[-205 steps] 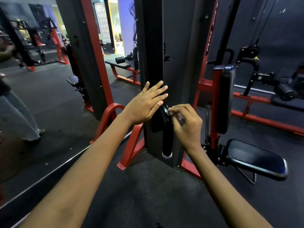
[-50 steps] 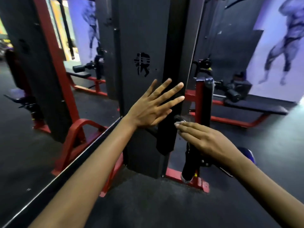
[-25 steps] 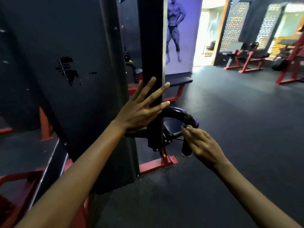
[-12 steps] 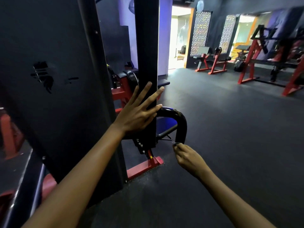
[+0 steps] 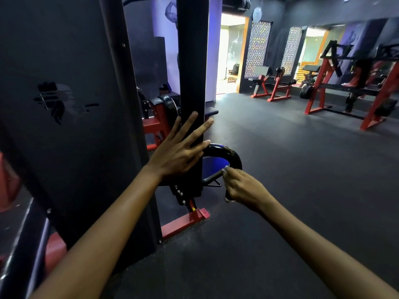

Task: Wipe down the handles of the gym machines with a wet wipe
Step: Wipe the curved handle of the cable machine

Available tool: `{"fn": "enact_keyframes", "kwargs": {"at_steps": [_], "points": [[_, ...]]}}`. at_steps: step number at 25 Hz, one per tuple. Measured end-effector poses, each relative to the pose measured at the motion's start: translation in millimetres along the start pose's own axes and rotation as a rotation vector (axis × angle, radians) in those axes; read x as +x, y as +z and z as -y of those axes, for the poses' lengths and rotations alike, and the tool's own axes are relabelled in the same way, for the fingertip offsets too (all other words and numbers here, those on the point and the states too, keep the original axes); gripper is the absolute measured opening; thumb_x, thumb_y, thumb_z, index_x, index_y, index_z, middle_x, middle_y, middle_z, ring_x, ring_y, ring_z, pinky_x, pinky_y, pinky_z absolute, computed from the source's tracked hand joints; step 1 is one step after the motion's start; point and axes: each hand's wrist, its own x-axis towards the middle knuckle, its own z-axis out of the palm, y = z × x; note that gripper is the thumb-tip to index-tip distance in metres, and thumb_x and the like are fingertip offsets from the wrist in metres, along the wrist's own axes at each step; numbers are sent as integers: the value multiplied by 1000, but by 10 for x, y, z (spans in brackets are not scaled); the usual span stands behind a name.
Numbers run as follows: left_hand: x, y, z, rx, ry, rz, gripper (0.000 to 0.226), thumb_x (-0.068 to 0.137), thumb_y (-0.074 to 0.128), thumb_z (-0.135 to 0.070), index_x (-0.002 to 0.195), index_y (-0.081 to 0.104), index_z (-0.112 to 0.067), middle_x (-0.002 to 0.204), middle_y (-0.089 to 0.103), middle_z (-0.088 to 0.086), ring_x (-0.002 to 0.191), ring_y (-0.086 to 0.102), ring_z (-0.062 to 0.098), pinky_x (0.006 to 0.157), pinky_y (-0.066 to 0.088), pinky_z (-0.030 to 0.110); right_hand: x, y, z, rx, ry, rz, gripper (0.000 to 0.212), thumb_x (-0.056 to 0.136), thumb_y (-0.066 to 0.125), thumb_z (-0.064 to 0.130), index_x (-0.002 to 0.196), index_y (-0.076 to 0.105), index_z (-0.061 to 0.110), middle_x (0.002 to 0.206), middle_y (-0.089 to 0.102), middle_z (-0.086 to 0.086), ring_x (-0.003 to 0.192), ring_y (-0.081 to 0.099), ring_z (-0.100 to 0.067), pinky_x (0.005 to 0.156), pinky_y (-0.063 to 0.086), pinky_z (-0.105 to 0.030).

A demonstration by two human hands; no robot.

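Observation:
A curved black handle (image 5: 226, 154) arches out from the right side of a black upright post (image 5: 192, 61) of the gym machine. My right hand (image 5: 244, 188) is closed around the handle's downward end, pressing a small pale wet wipe (image 5: 226, 168) against it; only a sliver of the wipe shows at my fingertips. My left hand (image 5: 179, 152) lies flat on the post with its fingers spread and holds nothing.
A dark machine panel (image 5: 64, 104) fills the left. A red base foot (image 5: 185, 221) sticks out on the floor below the handle. Red benches (image 5: 269, 87) and a red rack (image 5: 349, 83) stand at the far right, beyond dark rubber floor (image 5: 291, 169).
My right hand has slid up from below the handle's tip and now grips its lower end. My left hand stays flat on the post.

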Motion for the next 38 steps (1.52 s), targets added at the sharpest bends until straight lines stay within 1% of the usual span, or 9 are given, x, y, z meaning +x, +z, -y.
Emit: {"fn": "enact_keyframes", "kwargs": {"at_steps": [3,8,16,19,23,27,30,34,38], "points": [[1,9,7,-3,12,-7,35,97,43,-30,126,58,-17,155,20,11,143,4,39,114,10,57,137,-106,-120,-45,10,-59,20,83,51,-8,83,70,-6,81,67,-15,83,62,-27,74,53,-33],[9,15,17,3,21,-18,35,98,43,-30,125,58,-16,154,23,12,142,4,38,115,9,57,-45,-97,61,-126,82,-88,31,87,39,-12,107,64,-12,98,67,-21,81,58,-30,78,53,-33],[-5,10,47,-13,46,2,35,97,44,-30,127,58,-18,154,22,9,142,5,37,114,12,57,-313,135,544,23,190,114,46,57,80,-4,101,68,-8,98,68,-22,81,65,-29,78,54,-30],[-32,2,73,-10,54,16,39,97,44,-27,133,51,-18,154,19,9,143,5,35,115,11,55,-279,88,566,113,291,114,48,52,83,-5,97,70,-7,93,69,-18,78,65,-27,70,58,-30],[-98,-23,93,-91,18,1,53,93,49,-17,144,33,-13,154,15,11,144,7,29,118,10,45,12,-108,352,244,554,-97,29,61,77,-11,87,67,-4,84,65,-15,72,61,-31,50,53,-34],[-205,-127,127,-211,-72,1,63,91,51,-14,146,20,-13,155,8,5,145,2,26,118,13,45,449,-341,198,291,651,-358,7,79,66,-7,85,67,-3,85,64,-16,75,62,-32,60,53,-38],[-395,-180,221,-217,-122,60,56,96,40,-22,147,19,-11,156,8,8,145,5,27,116,18,49,650,-443,373,354,659,-460,6,83,61,-5,84,67,-4,89,66,-17,81,62,-28,76,51,-30],[-843,-203,381,-144,-202,226,50,97,32,-27,143,30,-7,154,23,12,142,21,25,110,31,50,731,-319,676,417,680,-380,12,83,55,-6,89,65,-5,101,66,-21,91,66,-29,92,44,-24],[-1324,-220,302,-265,-402,306,46,94,34,-30,137,42,-12,147,37,6,136,35,19,105,40,44,763,-119,863,499,618,-317,23,87,45,4,93,65,-5,102,66,-20,90,67,-30,87,49,-27]]}}
